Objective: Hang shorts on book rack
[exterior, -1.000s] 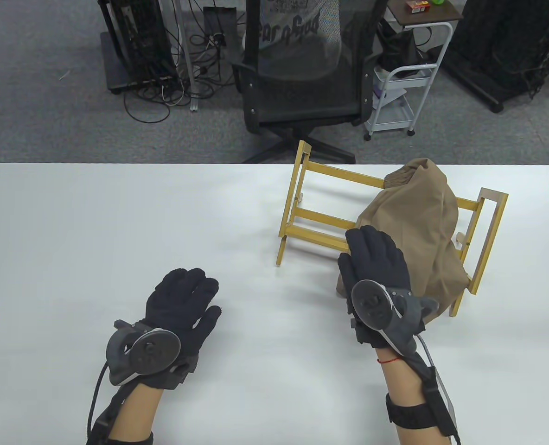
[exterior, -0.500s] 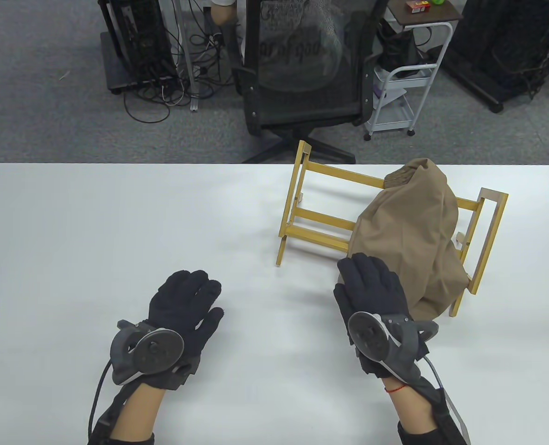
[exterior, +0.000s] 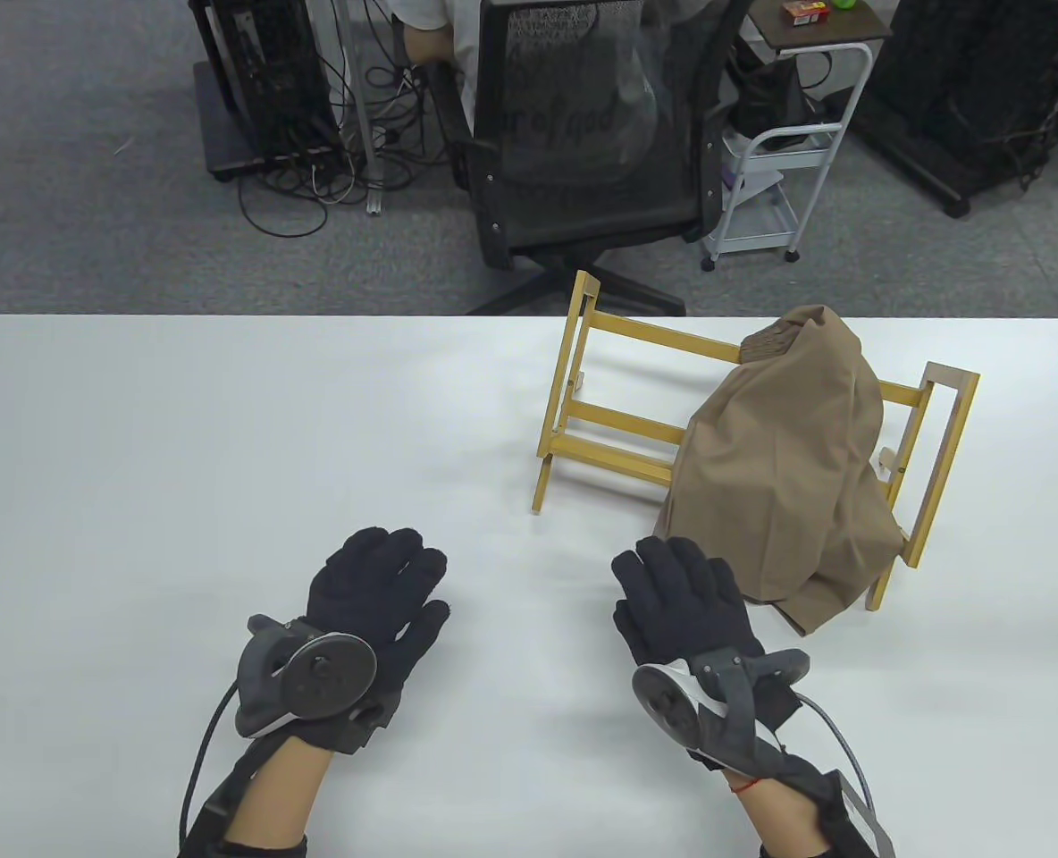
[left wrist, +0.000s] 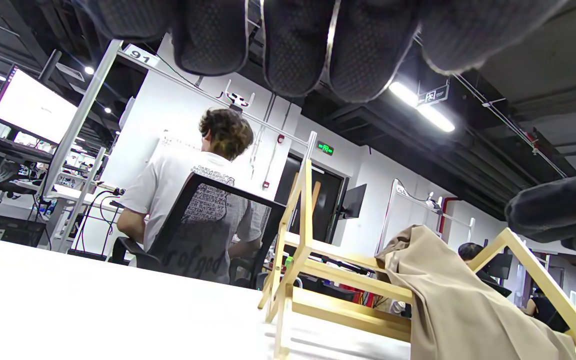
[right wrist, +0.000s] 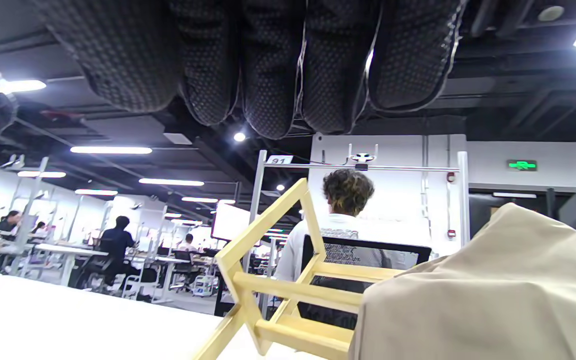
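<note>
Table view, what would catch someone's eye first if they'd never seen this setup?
First, the tan shorts draped over the right end of the yellow wooden book rack on the white table, their hem reaching the tabletop. Next, two black-gloved hands near the front edge, the left hand and right hand, both open and holding nothing. Behind the table stands a black mesh chair.

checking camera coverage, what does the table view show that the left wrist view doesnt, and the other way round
Only the table view: both gloved hands whole, left hand and right hand, flat, apart from the cloth.

Only the left wrist view: ceiling lights, a monitor.

Both: tan fabric shorts draped over the yellow wooden book rack, white table, black mesh chair.
</note>
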